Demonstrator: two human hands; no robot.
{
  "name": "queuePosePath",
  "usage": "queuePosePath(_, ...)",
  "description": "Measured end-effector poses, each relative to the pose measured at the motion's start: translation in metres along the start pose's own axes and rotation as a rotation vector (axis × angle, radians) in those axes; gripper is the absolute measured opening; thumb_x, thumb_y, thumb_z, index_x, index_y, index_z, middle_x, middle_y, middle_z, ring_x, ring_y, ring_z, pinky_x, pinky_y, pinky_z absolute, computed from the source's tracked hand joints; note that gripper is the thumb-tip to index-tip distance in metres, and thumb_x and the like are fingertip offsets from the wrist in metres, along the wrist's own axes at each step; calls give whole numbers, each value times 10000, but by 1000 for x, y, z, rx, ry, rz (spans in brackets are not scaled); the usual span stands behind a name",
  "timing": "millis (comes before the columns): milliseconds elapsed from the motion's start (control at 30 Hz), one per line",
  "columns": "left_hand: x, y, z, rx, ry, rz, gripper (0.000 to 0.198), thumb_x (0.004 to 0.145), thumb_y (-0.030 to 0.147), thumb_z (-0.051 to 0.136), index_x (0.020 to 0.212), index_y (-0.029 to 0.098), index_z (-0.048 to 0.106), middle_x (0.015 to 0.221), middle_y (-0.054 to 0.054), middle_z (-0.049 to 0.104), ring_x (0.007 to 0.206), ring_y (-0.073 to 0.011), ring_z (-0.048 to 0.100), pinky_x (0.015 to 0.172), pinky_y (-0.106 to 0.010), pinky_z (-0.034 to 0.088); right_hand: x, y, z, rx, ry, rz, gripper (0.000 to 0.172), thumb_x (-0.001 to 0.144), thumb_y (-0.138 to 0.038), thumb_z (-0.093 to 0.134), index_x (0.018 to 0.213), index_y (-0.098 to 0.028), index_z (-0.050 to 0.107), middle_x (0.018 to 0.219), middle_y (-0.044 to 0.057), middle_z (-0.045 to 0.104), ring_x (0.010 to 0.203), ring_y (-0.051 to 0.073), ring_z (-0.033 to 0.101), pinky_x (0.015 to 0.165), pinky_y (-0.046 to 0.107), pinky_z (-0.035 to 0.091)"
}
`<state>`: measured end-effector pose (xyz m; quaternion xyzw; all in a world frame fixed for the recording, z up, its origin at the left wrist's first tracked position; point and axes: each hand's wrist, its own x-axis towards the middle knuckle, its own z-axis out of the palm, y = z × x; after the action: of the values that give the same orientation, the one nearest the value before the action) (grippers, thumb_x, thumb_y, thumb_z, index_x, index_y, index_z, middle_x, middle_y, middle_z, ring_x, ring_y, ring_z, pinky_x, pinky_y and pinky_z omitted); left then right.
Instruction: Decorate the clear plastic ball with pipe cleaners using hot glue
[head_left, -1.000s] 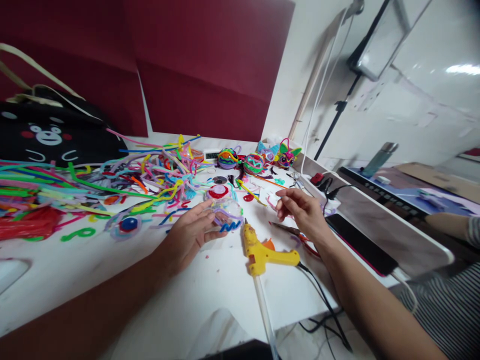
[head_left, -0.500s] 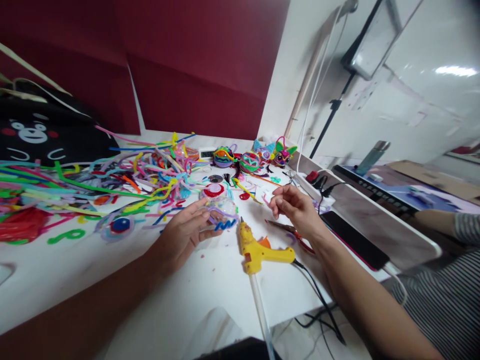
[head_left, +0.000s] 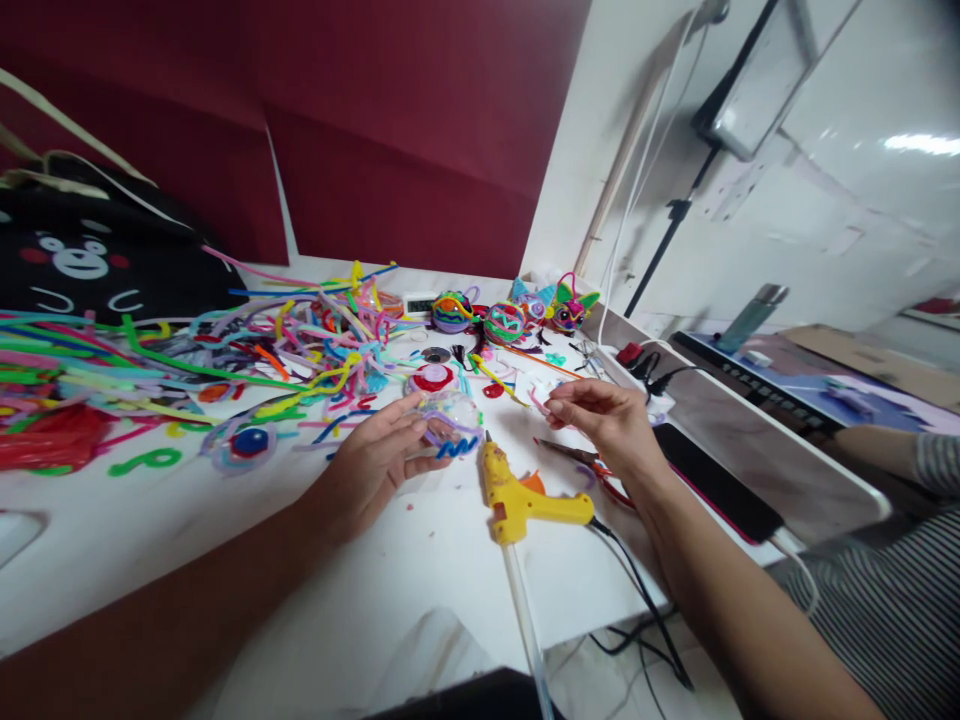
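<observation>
Left hand: the person's left hand (head_left: 379, 455) is kept half curled, palm turned inward, and the near side of a clear, round plastic ball (head_left: 459, 410) is held in its fingers.
Ball: it is placed just above the white tabletop (head_left: 442, 570) or resting on it, which cannot be told; its lower side is trimmed with a curved purple fuzzy stem (head_left: 460, 430) and a wavy blue fuzzy stem (head_left: 457, 447).
Right hand: the person's right hand (head_left: 600, 420) is raised to the right of the ball, well apart from it; thumb and forefinger are brought together at the tips, but whether anything thin is pinched there cannot be told.
Glue gun: a yellow plastic glue gun (head_left: 517, 497) is laid between the two forearms, its nozzle pointed away from the person; a long translucent glue stick (head_left: 525, 610) is inserted in its rear.
Scissors: orange-handled metal scissors (head_left: 564, 452) are partly covered by the right hand.
Beyond the ball: a flat red and pink disc (head_left: 433, 378) is seen just behind it.
Left side: a tangled multicoloured heap of fuzzy stems (head_left: 315, 340) is spread across the tabletop.
Right edge: a black-screened phone (head_left: 716, 487) is connected to a white cable (head_left: 801, 570).
</observation>
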<state>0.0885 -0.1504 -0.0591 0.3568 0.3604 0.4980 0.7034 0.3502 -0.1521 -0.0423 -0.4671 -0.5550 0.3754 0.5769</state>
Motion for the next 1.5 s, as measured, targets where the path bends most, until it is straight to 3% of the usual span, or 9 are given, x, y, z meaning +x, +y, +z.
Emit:
queuePosePath(200,1,-3,-2,-17,-14,8,600,780,101,679,1340,154,470,889,-51,721,789,-183,696,680,-302,589,3,3,0,26,-96,-30,303,771,-455,737,779,-163,655,675,9,646,534,112,596,524,250,511)
queuePosePath(433,1,-2,-3,-21,-12,4,550,803,98,649,1317,145,459,888,-61,717,785,-181,688,674,-316,588,5,13,-1,-135,-87,-25,389,824,-542,637,807,-154,608,587,-35,524,438,59,402,396,195,281)
queuePosePath(800,2,-3,-3,4,-43,22,529,793,115,667,1290,172,498,907,-55,718,787,-181,698,670,-301,587,6,13,-3,12,-137,3,207,779,-344,693,859,-164,629,741,15,659,553,100,554,498,237,462)
queuePosePath(1100,2,-3,-2,9,-3,17,539,807,91,642,1319,143,480,925,-68,723,808,-189,708,681,-316,603,3,7,0,77,-70,77,230,617,-292,842,762,-163,719,726,31,716,640,150,671,677,318,587)
queuePosePath(1300,2,-3,-2,-12,-30,12,565,809,93,645,1340,150,460,888,-54,726,770,-169,703,670,-291,593,2,8,1,56,-93,78,355,705,-466,789,848,-160,683,692,32,712,535,147,654,540,296,569)
queuePosePath(1500,3,-5,-4,-9,-34,16,586,795,126,676,1339,165,461,905,-51,725,807,-181,704,682,-298,592,1,13,-2,-244,-64,-59,378,837,-519,643,717,-160,649,489,-2,594,428,106,532,440,229,451)
